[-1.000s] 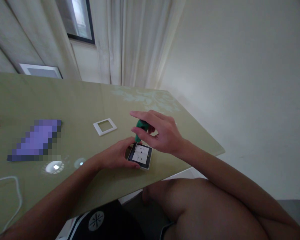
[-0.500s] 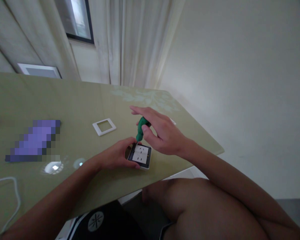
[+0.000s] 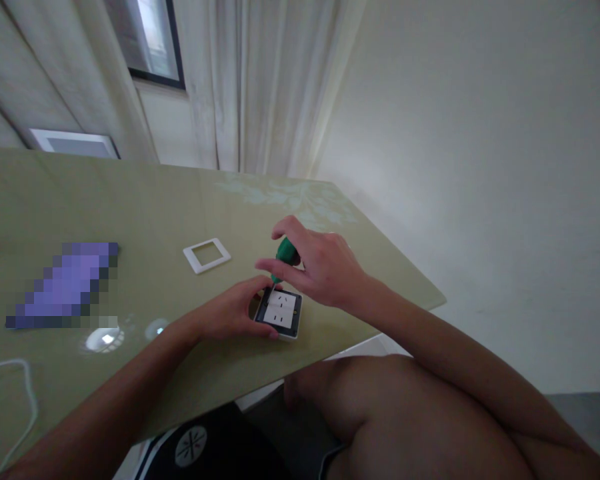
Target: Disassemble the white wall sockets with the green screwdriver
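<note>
A wall socket (image 3: 281,311) with a white face and dark surround lies face up near the table's front edge. My left hand (image 3: 240,310) grips it from the left, thumb and fingers on opposite sides. Above it, my right hand (image 3: 320,265) is curled around the green handle of a screwdriver (image 3: 286,252), thumb stretched along the left side. The tool slants down and its thin shaft meets the left part of the socket's dark surround. What the tip touches is too small to make out.
A white square frame (image 3: 207,255) lies beyond my left hand on the glossy table (image 3: 145,207). Farther left are a pixelated purple object (image 3: 67,285) and a white cable (image 3: 29,387). Curtains (image 3: 275,87) hang behind the table, and a wall stands at right.
My right hand has turned about the screwdriver handle; its raised fingers have curled in and its thumb has swung out to the left. My left hand and the socket stay in place.
</note>
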`<state>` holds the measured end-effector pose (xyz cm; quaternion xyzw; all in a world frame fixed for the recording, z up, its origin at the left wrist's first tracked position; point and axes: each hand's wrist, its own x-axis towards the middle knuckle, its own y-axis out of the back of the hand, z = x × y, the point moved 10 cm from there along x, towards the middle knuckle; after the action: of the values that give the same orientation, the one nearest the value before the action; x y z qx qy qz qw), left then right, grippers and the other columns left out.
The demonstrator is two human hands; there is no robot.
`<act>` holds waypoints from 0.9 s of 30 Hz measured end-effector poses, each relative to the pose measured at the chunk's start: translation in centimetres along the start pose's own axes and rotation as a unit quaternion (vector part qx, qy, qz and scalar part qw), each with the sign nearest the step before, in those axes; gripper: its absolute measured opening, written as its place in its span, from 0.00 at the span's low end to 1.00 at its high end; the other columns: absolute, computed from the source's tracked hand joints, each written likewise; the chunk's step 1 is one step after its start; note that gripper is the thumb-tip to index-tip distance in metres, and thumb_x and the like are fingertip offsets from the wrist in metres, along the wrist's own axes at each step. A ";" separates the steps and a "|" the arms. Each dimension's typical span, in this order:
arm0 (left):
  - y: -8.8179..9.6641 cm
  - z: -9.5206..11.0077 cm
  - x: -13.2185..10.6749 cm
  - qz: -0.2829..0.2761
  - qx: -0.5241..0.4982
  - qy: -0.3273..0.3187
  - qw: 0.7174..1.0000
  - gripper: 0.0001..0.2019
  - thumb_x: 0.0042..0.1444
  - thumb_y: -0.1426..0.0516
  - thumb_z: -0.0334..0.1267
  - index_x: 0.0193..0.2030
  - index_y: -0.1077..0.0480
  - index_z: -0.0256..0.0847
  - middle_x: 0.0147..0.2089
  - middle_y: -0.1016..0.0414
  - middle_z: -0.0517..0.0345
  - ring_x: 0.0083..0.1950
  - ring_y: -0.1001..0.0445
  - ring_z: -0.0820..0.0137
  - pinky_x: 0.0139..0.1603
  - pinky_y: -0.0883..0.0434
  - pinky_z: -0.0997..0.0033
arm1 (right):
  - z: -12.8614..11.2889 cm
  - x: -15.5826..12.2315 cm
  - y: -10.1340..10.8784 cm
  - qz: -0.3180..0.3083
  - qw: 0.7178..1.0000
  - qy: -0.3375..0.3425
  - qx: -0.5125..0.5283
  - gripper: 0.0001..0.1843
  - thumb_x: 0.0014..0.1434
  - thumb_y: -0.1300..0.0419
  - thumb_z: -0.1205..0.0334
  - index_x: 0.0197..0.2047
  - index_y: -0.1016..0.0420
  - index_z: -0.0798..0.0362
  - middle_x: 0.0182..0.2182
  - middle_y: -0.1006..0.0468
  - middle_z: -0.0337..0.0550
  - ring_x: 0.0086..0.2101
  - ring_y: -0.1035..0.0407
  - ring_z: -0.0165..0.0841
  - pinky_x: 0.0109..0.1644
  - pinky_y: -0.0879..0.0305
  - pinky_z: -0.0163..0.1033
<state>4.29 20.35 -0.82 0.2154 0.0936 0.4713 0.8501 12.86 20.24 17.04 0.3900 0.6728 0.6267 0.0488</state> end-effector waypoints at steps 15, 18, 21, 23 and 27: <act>1.4 0.7 -1.1 -0.041 0.043 0.030 0.998 0.18 0.56 0.31 0.51 0.49 0.18 0.45 0.50 0.14 0.55 0.52 0.18 0.51 0.53 0.19 0.60 | -5.4 -0.1 -1.1 0.030 0.990 0.140 0.015 0.18 0.79 0.49 0.48 0.51 0.26 0.51 0.43 0.25 0.44 0.38 0.31 0.32 0.35 0.39 0.37; 1.4 -0.6 -1.2 -0.038 0.053 0.047 0.997 0.21 0.53 0.29 0.52 0.52 0.18 0.48 0.53 0.14 0.54 0.55 0.18 0.48 0.56 0.19 0.55 | -5.5 -0.1 -1.5 0.027 0.989 0.142 0.024 0.18 0.80 0.50 0.50 0.53 0.26 0.53 0.45 0.25 0.44 0.40 0.30 0.32 0.38 0.37 0.36; 1.4 -0.7 -1.0 -0.029 0.044 0.042 0.998 0.24 0.50 0.28 0.53 0.52 0.18 0.49 0.53 0.15 0.51 0.55 0.18 0.45 0.56 0.19 0.51 | -5.3 0.0 -1.7 0.015 0.990 0.134 0.034 0.17 0.80 0.50 0.49 0.54 0.26 0.52 0.45 0.25 0.44 0.42 0.29 0.33 0.40 0.35 0.37; 1.3 -0.3 -1.0 -0.034 0.041 0.031 0.998 0.24 0.51 0.28 0.54 0.53 0.18 0.47 0.55 0.15 0.50 0.56 0.18 0.45 0.57 0.19 0.51 | -5.1 0.1 -1.8 0.010 0.992 0.121 0.045 0.17 0.79 0.49 0.50 0.54 0.26 0.51 0.45 0.24 0.44 0.42 0.29 0.33 0.40 0.35 0.37; 1.4 0.7 -0.9 -0.040 0.044 0.018 0.998 0.26 0.54 0.29 0.52 0.58 0.20 0.45 0.60 0.16 0.51 0.60 0.19 0.48 0.62 0.22 0.55 | -4.7 0.2 -1.7 0.004 0.993 0.105 0.058 0.15 0.79 0.48 0.50 0.52 0.26 0.51 0.45 0.24 0.44 0.43 0.28 0.33 0.42 0.35 0.37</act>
<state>2.99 20.03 0.35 0.2398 0.1382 0.4359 0.8564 9.31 16.67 16.60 0.3274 0.7075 0.6245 -0.0471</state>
